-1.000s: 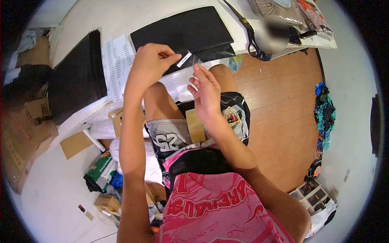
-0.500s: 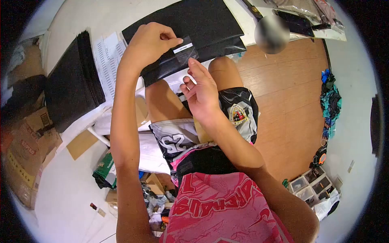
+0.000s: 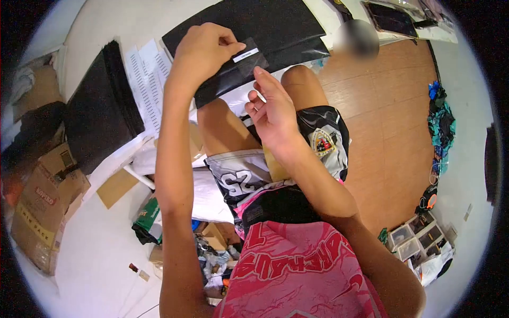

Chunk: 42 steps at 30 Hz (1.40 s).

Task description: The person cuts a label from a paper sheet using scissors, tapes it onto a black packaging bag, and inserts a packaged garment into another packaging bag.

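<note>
My left hand [image 3: 204, 53] is closed in a pinch at the upper left edge of a small clear plastic piece [image 3: 251, 64] bearing a white printed label [image 3: 245, 55]. Behind the piece lies a large black plastic sheet [image 3: 254, 24], glossy along its near edge. My right hand [image 3: 275, 108] is turned palm inward, its fingers loosely curled and apart. One of its fingertips is at the lower edge of the clear piece; whether it touches is hard to tell. A bit of white shows between its fingers, and I cannot make out what it is.
Printed paper sheets [image 3: 146, 74] and a stack of black sheets [image 3: 103, 114] lie to the left on the white table. A tablet-like dark device [image 3: 391, 19] is at upper right. Cardboard boxes [image 3: 45, 204] stand at far left, and an organizer [image 3: 408, 248] at lower right.
The view has shifted slightly, so the scene sits a little further right. Both hands stay around the labelled clear piece, with little change in their grip.
</note>
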### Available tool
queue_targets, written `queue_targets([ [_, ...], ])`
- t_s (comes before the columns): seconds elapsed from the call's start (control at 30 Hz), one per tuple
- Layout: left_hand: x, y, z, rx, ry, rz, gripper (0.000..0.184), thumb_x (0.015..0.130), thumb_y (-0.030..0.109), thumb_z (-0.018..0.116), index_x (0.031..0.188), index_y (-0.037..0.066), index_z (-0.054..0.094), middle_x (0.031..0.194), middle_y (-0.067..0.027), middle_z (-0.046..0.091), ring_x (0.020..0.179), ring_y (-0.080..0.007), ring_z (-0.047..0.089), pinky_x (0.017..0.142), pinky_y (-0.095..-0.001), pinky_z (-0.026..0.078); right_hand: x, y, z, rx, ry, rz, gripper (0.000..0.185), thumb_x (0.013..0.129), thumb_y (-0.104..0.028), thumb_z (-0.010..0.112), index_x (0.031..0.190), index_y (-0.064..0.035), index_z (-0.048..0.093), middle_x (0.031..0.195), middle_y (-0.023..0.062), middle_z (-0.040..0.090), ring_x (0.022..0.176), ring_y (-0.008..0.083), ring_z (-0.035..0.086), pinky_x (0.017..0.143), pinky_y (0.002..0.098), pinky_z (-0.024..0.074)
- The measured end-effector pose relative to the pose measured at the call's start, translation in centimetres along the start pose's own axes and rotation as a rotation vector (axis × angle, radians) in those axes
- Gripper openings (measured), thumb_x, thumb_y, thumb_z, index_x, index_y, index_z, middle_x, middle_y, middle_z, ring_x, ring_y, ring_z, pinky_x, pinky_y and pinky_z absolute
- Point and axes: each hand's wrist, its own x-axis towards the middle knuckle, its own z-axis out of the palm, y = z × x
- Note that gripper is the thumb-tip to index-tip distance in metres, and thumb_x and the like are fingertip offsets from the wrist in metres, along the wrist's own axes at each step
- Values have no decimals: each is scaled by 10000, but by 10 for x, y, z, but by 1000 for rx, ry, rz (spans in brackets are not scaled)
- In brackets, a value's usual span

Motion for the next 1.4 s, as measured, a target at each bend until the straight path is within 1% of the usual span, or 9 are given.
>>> queue_targets([
  [0.23,-8,11,12,61,129,-89,257,775,251,744,838,4,710,718,-163,674,664,-279,668,643,-355,503,2,1,1,-32,36,-6,208,882,-233,705,1050,-137,631,865,-50,523,701,70,517,624,241,437],
  [0.37,-13,14,15,79,176,-108,304,760,282,768,903,22,705,745,-151,681,695,-273,671,644,-362,502,1,2,1,-20,37,-15,214,881,-234,706,1057,-139,631,874,-49,521,718,74,519,633,242,434],
  [0.43,-16,13,15,145,198,-159,405,751,319,782,1028,43,673,989,-159,684,913,-294,652,736,-399,491,0,3,1,-10,35,-21,224,880,-238,705,1067,-141,630,885,-50,521,727,77,519,643,246,435],
  [0.47,-18,9,19,146,198,-155,405,751,319,782,1028,43,673,989,-159,684,913,-294,652,736,-399,491,0,3,1,-7,34,-24,224,880,-238,705,1067,-141,630,885,-50,521,727,77,519,643,246,435],
  [0.53,-25,-4,33,321,467,35,546,771,380,763,1185,57,611,1287,-192,557,1180,-367,518,923,-445,434,1,4,-1,-13,24,-24,230,880,-241,704,1075,-143,631,892,-51,524,730,80,525,652,249,437],
  [0.63,-25,-18,47,208,497,32,587,828,394,705,1282,56,552,1424,-217,422,1314,-423,371,1064,-486,320,2,6,-2,1,20,-30,233,877,-241,707,1076,-144,631,895,-51,527,737,82,531,656,249,440],
  [0.83,-24,-13,47,82,546,125,450,919,322,589,1295,76,557,1416,-240,420,1341,-436,341,1098,-567,247,4,8,-6,7,37,-45,240,873,-228,705,1093,-144,658,940,-47,595,748,98,574,650,251,460],
  [0.93,-25,-2,45,159,509,171,439,945,309,557,1324,89,534,1447,-218,402,1354,-413,337,1118,-502,243,3,7,-5,-2,44,-50,243,872,-230,705,1094,-144,658,919,-47,586,747,99,573,652,255,464],
  [1.4,-13,0,59,179,369,196,471,955,346,534,1387,166,490,1502,-189,333,1404,-386,265,1145,-523,174,2,10,-5,15,55,-32,259,851,-250,734,1068,-138,650,891,-32,550,728,93,560,638,258,448],
])
